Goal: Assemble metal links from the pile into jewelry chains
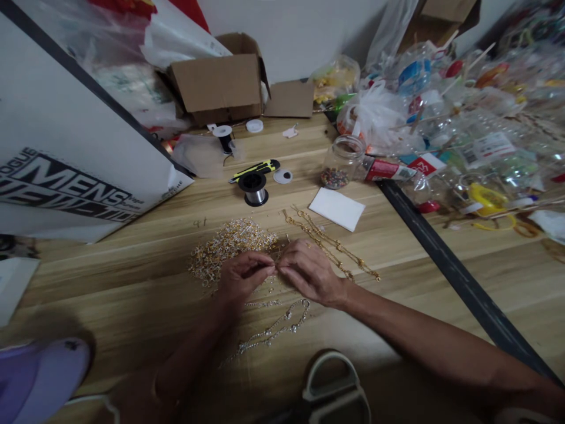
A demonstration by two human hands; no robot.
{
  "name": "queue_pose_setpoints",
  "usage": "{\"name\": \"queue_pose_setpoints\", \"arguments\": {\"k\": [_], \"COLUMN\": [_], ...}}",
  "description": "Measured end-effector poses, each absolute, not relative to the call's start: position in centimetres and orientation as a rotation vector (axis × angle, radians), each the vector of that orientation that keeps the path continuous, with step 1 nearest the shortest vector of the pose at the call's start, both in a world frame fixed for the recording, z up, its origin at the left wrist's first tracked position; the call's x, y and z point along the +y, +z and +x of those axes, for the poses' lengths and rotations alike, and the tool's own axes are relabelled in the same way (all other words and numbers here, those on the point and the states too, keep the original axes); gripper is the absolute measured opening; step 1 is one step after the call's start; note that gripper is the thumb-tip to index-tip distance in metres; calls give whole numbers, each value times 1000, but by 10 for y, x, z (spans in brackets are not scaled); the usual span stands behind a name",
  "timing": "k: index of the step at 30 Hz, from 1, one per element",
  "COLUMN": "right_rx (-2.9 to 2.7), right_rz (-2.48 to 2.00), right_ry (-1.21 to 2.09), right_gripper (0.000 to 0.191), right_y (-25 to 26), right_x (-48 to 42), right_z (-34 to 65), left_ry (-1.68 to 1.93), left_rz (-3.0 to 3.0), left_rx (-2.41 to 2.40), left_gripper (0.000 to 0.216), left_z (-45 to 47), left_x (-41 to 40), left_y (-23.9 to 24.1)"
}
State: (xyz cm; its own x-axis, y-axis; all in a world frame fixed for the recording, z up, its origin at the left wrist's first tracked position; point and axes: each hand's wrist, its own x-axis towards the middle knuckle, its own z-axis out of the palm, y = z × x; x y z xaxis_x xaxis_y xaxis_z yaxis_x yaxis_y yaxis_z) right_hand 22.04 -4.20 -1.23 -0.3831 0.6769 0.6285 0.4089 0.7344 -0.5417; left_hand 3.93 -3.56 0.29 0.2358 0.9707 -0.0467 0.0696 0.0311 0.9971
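Observation:
My left hand (245, 275) and my right hand (308, 272) meet fingertip to fingertip over the wooden surface. Both are closed in a pinch; whatever lies between the fingers is too small to make out. Just behind my left hand spreads a pile of small gold and silver jewelry pieces (229, 242). Gold chains (329, 244) lie stretched out beyond my right hand. Nearer to me, below the hands, a silver chain (282, 330) lies in a loose loop. A few tiny loose bits are scattered around the fingertips.
A wire spool (255, 189), a yellow-black utility knife (256, 169) and a jar of beads (338, 165) stand farther back. A white card (336, 209) lies by the gold chains. Plastic bottles and bags crowd the right. A cardboard box (216, 82) sits behind; a large printed box (79, 153) leans at left.

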Motion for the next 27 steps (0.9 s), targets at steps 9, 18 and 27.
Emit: {"name": "queue_pose_setpoints", "arguments": {"k": [9,18,27], "right_rx": [-2029,-2044,-2056], "right_rz": [-826,-833,-853], "right_ry": [373,380,383], "right_gripper": [5,5,9], "right_y": [-12,-13,-11], "right_x": [-42,-41,-41], "right_z": [220,220,219], "left_ry": [980,976,991], "left_rz": [1316,1340,1388], "left_rx": [1113,1129,1117], "left_gripper": [8,8,11], "left_z": [40,40,40], "left_x": [-36,-36,-37], "left_y": [3,4,2]}}
